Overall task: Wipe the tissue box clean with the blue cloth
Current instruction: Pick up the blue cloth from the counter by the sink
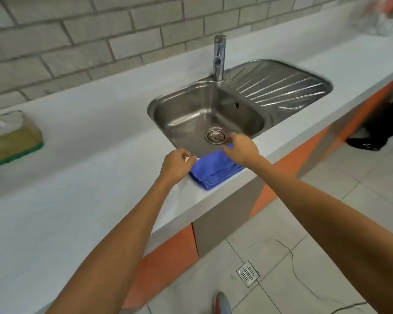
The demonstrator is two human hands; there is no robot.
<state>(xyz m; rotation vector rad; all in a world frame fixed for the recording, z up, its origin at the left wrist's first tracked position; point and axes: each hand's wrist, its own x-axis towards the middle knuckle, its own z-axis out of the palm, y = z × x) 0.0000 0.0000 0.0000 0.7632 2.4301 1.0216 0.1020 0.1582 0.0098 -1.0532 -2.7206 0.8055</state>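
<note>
A folded blue cloth [213, 169] lies on the white counter, at its front edge just in front of the sink. My left hand [176, 165] hovers at the cloth's left corner, fingers curled, pinching a small white tag there. My right hand [241, 149] reaches over the cloth's far right corner, fingers bent down onto it. The tissue box [11, 141], yellow-green with a green base and white tissue sticking out, stands far to the left on the counter, well away from both hands.
A steel sink [250, 130] with a drainboard and a chrome tap [219, 57] sits behind the cloth. The counter [77, 177] runs along a grey brick wall. Below are orange-and-grey cabinet fronts, a tiled floor with a drain grate [247, 273], and another person's dark shoe [363, 143] at right.
</note>
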